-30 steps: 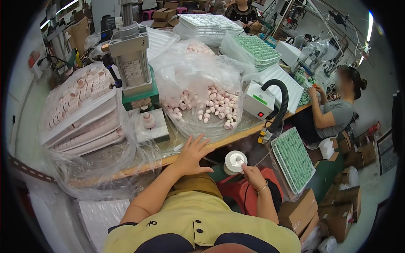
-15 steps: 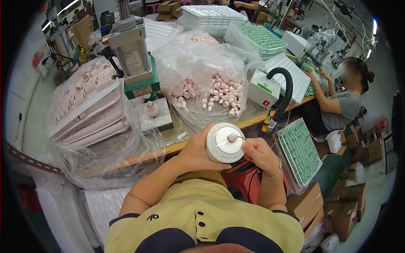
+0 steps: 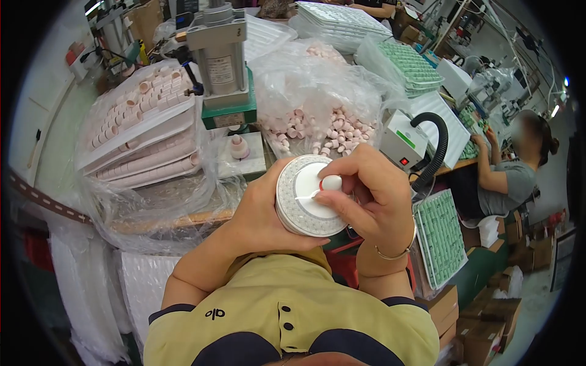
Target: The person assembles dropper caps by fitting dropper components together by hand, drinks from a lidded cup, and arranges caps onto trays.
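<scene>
A round white lidded cup (image 3: 297,215) with a speckled band around its top is seen from above, held in front of my chest. My left hand (image 3: 261,206) is closed around its left side and underneath. On the lid sits a small white knob (image 3: 331,183) with a red ring at its base. The thumb and fingers of my right hand (image 3: 381,194) are closed on this knob from the right. A bracelet (image 3: 395,253) circles my right wrist. The lower part of the cup is hidden by my hands and the viewing angle.
A press (image 3: 220,67) stands behind, with a pink nozzle-shaped part (image 3: 238,147) below it. Stacked trays of pink parts (image 3: 143,122) lie left. A plastic bag (image 3: 317,82) holds loose pink pieces. A white box (image 3: 403,143) with a black hose and a green-filled tray (image 3: 441,238) are right; a co-worker (image 3: 519,177) sits beyond.
My right hand has moved from a thin red strip beside the lid to over the lid, where its fingers now grip the knob. The cup appears slightly higher and left-shifted; the view has shifted.
</scene>
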`<state>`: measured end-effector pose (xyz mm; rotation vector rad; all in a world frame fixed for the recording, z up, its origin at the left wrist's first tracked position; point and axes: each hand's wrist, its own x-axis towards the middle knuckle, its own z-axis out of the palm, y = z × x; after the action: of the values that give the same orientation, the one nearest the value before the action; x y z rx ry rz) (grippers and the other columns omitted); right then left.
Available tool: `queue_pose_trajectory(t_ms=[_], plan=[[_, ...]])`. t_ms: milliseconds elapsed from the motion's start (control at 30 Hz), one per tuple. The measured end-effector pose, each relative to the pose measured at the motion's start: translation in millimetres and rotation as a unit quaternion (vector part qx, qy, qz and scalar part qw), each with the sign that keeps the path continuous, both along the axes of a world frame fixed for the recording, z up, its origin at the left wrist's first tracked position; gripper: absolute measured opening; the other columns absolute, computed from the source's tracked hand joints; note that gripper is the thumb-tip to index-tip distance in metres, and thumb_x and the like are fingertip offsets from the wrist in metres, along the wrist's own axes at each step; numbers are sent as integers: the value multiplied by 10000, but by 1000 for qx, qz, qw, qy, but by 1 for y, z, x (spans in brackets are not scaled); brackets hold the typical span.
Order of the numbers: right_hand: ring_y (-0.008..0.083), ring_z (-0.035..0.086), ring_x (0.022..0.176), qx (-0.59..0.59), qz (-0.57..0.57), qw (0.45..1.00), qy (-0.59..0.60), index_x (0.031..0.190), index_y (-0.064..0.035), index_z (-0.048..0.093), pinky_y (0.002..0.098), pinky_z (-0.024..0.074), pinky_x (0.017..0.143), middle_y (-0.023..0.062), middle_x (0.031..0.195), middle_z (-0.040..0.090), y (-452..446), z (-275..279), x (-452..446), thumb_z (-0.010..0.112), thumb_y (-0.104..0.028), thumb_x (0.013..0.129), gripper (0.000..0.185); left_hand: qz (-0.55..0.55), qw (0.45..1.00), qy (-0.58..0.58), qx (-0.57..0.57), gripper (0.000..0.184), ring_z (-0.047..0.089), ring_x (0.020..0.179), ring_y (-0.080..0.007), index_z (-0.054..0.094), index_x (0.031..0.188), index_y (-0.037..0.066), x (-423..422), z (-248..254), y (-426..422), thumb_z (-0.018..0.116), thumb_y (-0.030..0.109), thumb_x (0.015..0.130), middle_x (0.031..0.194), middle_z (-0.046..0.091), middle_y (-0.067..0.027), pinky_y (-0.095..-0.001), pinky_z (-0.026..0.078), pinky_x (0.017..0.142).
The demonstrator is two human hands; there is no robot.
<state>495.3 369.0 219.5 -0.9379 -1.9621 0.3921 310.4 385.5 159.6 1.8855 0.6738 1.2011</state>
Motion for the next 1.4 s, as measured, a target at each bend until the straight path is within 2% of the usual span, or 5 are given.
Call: queue_pose_trajectory(t_ms=[567,700,800,933,1400], plan=[[83,563,649,-59,265,740,615,924,8,526,199,471,518,83,862,586,-1,-13,-10,538,-84,936,93,-8,994,-95,45,765,645,1007,-221,477,1231,-8,-21,43,-14,869,187,603,1130,615,-147,-339,528,866],[100,577,604,-83,383,645,656,885,6,510,211,495,461,106,839,578,-7,-3,6,499,-82,951,111,-16,977,-196,83,356,659,956,-338,518,1117,-58,-6,53,-23,654,133,849,1059,621,-281,-446,558,806],[112,587,571,-95,442,598,662,855,5,497,220,513,419,123,822,572,-13,4,15,471,-80,962,139,-38,913,-259,313,538,663,948,-287,511,1183,-64,5,51,1,795,100,757,1086,631,-195,-342,539,810],[171,609,533,-90,496,583,637,911,73,490,266,544,369,197,878,562,-15,6,28,524,-118,925,194,-143,960,-149,191,281,664,923,-414,527,1036,6,-10,74,-13,608,245,912,991,647,-281,-547,542,786],[271,634,546,-24,561,566,604,926,98,457,363,582,393,229,810,564,-24,15,31,555,-72,903,197,-37,970,-149,188,255,659,850,-367,510,987,59,12,83,-42,616,277,906,953,650,-236,-492,552,764]])
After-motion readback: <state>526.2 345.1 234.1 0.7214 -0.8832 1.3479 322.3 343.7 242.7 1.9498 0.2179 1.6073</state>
